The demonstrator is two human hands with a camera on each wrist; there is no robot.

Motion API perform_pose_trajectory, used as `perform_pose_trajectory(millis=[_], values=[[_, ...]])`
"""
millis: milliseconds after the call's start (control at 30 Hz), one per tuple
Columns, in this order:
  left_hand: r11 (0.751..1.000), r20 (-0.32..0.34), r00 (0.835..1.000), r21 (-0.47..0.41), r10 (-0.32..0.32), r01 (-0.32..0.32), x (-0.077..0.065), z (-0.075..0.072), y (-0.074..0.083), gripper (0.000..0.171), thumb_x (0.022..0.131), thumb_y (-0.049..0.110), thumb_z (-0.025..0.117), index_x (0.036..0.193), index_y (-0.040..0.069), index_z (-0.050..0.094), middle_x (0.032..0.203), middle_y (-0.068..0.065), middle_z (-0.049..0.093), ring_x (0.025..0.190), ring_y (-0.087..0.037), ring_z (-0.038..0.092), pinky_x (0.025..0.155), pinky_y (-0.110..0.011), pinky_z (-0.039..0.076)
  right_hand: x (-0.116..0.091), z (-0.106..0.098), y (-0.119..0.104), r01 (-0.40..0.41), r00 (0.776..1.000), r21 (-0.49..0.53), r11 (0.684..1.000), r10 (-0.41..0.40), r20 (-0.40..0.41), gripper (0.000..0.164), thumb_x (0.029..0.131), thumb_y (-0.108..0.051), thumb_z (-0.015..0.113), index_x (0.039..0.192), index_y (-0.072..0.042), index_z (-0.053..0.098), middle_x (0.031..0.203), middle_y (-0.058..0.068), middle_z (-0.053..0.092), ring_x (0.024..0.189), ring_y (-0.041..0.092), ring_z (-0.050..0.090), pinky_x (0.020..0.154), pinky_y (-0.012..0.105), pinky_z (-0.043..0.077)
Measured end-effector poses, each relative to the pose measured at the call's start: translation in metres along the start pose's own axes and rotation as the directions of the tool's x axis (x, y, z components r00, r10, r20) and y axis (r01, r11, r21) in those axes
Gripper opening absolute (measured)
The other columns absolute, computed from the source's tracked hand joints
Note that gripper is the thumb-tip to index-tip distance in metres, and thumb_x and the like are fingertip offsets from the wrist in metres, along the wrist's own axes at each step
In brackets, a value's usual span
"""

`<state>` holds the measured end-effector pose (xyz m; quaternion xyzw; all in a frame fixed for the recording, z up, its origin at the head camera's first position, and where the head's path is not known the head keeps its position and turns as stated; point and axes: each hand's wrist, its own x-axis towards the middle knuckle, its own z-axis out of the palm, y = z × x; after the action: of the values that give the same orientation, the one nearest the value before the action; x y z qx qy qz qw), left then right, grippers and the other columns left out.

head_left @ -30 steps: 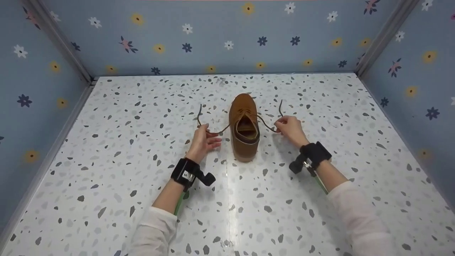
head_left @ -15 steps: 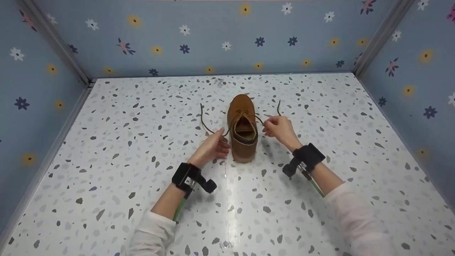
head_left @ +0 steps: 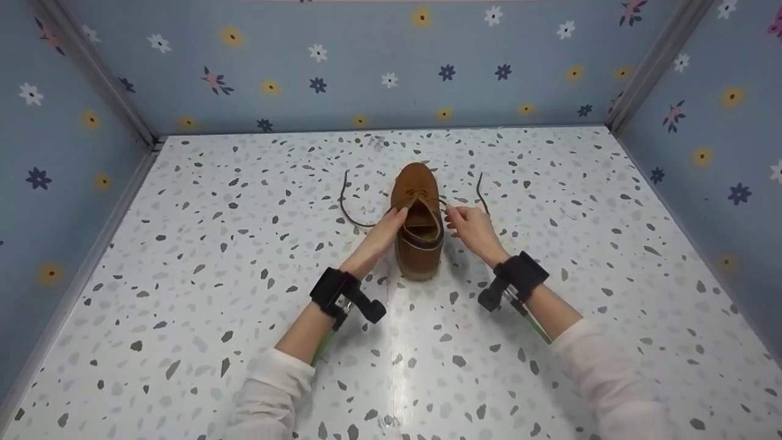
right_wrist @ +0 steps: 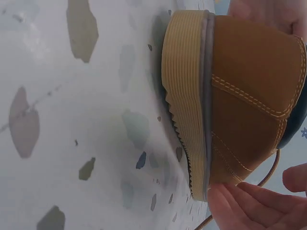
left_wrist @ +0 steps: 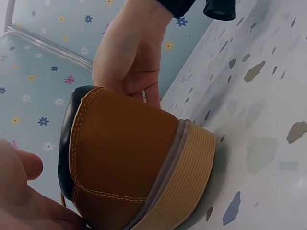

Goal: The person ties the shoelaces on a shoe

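Observation:
A brown lace-up shoe (head_left: 415,177) stands on the floor, toe pointing away. At its left side, my left hand (head_left: 380,235) has its thumb by the collar and its fingers along the upper; the left lace (head_left: 344,205) runs from under it in a curve. My right hand (head_left: 475,231) is at the shoe's right side. In the right wrist view, its fingers (right_wrist: 254,206) lie nearly straight against the upper, thumb apart, and the right lace (right_wrist: 271,168) passes behind them. Its loose end emerges beyond the hand. The left fingertips are partly hidden.
The speckled white floor (head_left: 244,305) surrounds the shoe. Blue flowered panels (head_left: 391,55) stand behind it and on both sides. Each wrist wears a black strap (head_left: 522,275) with a small camera.
Both hands have moved inward to the shoe's sides. The right hand has slid along its lace towards the shoe, and the left hand has moved from its lace up to the collar.

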<state>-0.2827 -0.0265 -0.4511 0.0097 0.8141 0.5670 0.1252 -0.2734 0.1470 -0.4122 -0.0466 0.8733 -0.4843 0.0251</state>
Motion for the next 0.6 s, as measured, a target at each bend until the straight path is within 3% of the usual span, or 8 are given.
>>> perform_pose_trajectory(millis=[100,167,233,333,400,433,533,600], values=[[0.998,-0.014,1.0,-0.065,-0.019,0.018,0.01,0.002,0.001,0.065,0.069,0.054,0.021,0.117,0.011,0.012,0.118,0.0,0.013,0.104,-0.01,0.01,0.081,-0.027,0.011,-0.001,0.001,0.0,0.004,1.0,-0.045,0.999,-0.004,-0.017,0.039,0.076,-0.033,0.032,0.09,-0.001,0.051,0.083,0.01,0.05,0.068,0.019,0.048,0.053,0.024,0.038],[0.999,-0.034,0.999,-0.046,-0.011,0.009,0.022,0.004,-0.003,0.065,0.07,0.053,0.019,0.116,0.009,0.015,0.117,-0.004,0.016,0.103,-0.014,0.016,0.077,-0.029,0.021,-0.002,0.001,0.001,0.015,1.0,-0.073,0.997,-0.017,-0.02,0.04,0.076,-0.035,0.031,0.088,-0.003,0.052,0.082,0.01,0.05,0.065,0.02,0.049,0.053,0.025,0.037],[0.998,-0.022,1.0,-0.062,-0.01,0.009,0.014,0.0,0.012,0.059,0.074,0.047,0.019,0.115,0.005,0.017,0.116,-0.008,0.017,0.102,-0.017,0.018,0.075,-0.03,0.023,-0.002,0.001,0.002,0.029,0.999,-0.113,0.993,-0.032,-0.024,0.041,0.077,-0.036,0.029,0.084,-0.004,0.053,0.079,0.009,0.051,0.061,0.02,0.049,0.051,0.025,0.035],[0.997,-0.057,0.998,-0.078,-0.027,0.023,0.036,0.005,-0.003,0.061,0.071,0.051,0.02,0.115,0.009,0.02,0.115,-0.004,0.021,0.1,-0.015,0.022,0.07,-0.032,0.028,-0.004,0.001,0.001,0.048,0.999,-0.147,0.988,-0.051,-0.015,0.043,0.077,-0.037,0.026,0.077,-0.002,0.052,0.074,0.01,0.051,0.058,0.019,0.048,0.05,0.026,0.034],[0.989,-0.084,0.995,-0.143,-0.049,0.037,0.032,0.005,0.003,0.056,0.072,0.049,0.022,0.114,0.012,0.021,0.114,-0.002,0.023,0.099,-0.015,0.023,0.069,-0.035,0.027,-0.004,0.002,0.001,0.051,0.998,-0.159,0.986,-0.055,-0.016,0.045,0.077,-0.038,0.025,0.07,-0.001,0.05,0.067,0.009,0.05,0.054,0.017,0.046,0.048,0.026,0.033],[0.984,-0.123,0.991,-0.176,-0.048,0.025,0.041,0.007,-0.004,0.056,0.07,0.051,0.024,0.112,0.014,0.025,0.112,0.0,0.026,0.097,-0.013,0.026,0.069,-0.034,0.028,-0.005,0.002,0.001,0.052,0.998,-0.159,0.986,-0.055,-0.018,0.046,0.077,-0.038,0.025,0.067,0.0,0.048,0.063,0.009,0.048,0.052,0.017,0.045,0.046,0.026,0.032],[0.958,-0.261,0.965,-0.272,0.018,-0.091,0.047,0.009,-0.006,0.047,0.07,0.049,0.03,0.102,0.015,0.038,0.1,0.001,0.038,0.088,-0.011,0.035,0.067,-0.029,0.029,-0.005,0.004,0.001,0.054,0.998,-0.171,0.984,-0.058,-0.018,0.046,0.077,-0.039,0.023,0.063,-0.001,0.044,0.055,0.006,0.044,0.048,0.015,0.04,0.044,0.026,0.03],[0.929,-0.369,0.926,-0.312,0.073,-0.198,0.061,0.011,-0.014,0.041,0.068,0.048,0.035,0.092,0.015,0.045,0.088,0.002,0.044,0.079,-0.008,0.039,0.067,-0.023,0.029,-0.004,0.004,0.002,0.046,0.999,-0.18,0.983,-0.05,-0.017,0.046,0.077,-0.039,0.022,0.064,-0.001,0.044,0.054,0.005,0.042,0.048,0.016,0.039,0.044,0.026,0.029]])
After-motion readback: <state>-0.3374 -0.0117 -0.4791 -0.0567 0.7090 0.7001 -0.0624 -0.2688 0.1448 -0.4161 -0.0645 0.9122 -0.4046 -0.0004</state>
